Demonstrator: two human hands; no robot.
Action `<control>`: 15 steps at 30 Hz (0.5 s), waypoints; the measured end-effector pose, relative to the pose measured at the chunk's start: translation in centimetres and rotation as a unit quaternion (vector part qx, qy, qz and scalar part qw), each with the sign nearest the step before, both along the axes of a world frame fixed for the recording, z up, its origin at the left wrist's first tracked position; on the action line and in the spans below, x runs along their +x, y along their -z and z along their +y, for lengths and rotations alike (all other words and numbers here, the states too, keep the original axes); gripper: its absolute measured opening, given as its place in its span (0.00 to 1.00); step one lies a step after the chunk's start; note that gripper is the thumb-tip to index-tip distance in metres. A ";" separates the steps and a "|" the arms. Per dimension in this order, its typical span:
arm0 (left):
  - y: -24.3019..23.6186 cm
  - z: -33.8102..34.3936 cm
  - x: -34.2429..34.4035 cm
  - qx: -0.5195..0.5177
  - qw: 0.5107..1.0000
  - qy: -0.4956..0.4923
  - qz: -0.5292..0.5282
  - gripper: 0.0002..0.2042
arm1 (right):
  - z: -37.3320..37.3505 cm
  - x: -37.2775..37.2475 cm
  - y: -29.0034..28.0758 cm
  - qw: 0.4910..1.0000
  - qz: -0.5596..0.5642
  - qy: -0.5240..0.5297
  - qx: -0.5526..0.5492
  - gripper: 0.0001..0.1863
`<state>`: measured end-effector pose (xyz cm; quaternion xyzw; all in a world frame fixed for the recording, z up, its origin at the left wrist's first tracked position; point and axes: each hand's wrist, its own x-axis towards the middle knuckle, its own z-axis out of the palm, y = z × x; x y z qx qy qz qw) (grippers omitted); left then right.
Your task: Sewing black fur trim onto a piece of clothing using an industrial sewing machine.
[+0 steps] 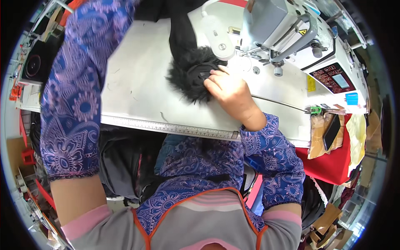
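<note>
My right hand is closed on the right edge of a black furry fabric piece, its fingers bent over the rim just below a white lamp head. The piece has shaggy fur around a smoother dark middle, and a black fabric strip runs up from it. To the right of my fingers stand the needle and presser foot area of a sewing machine. My left arm, in a blue patterned sleeve, reaches past the upper edge, so my left hand is out of the picture.
A ruler strip lines the front edge of the pale sewing table. At the right are the machine's control panel, a green-handled tool and a dark phone on brown wrapping. Dark cloth hangs below the table at left.
</note>
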<state>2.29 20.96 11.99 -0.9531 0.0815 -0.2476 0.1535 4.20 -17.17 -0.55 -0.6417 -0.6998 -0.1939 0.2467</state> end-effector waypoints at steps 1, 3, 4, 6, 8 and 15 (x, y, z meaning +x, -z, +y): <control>2.3 1.0 -0.5 0.053 0.998 0.008 0.018 0.30 | 0.1 0.0 0.1 1.000 0.000 -0.004 0.002 0.11; 5.9 -5.7 -1.9 -0.107 0.980 0.157 -0.059 0.10 | -1.1 0.9 0.9 0.999 0.029 0.030 0.009 0.10; 6.9 -9.5 -3.1 -0.161 0.968 0.183 -0.061 0.08 | -1.3 0.8 1.2 0.999 0.027 0.042 0.003 0.10; 8.5 -16.3 -5.5 -0.257 0.943 0.212 0.026 0.06 | -1.4 0.9 1.5 0.998 0.035 0.053 0.007 0.11; 10.2 -18.7 -7.2 -0.250 0.947 0.171 0.104 0.09 | -1.3 0.7 1.4 0.998 0.042 0.054 0.013 0.12; 12.3 -21.0 -7.3 -0.273 0.959 0.031 0.070 0.15 | -1.9 0.7 1.5 0.986 0.154 0.066 -0.026 0.15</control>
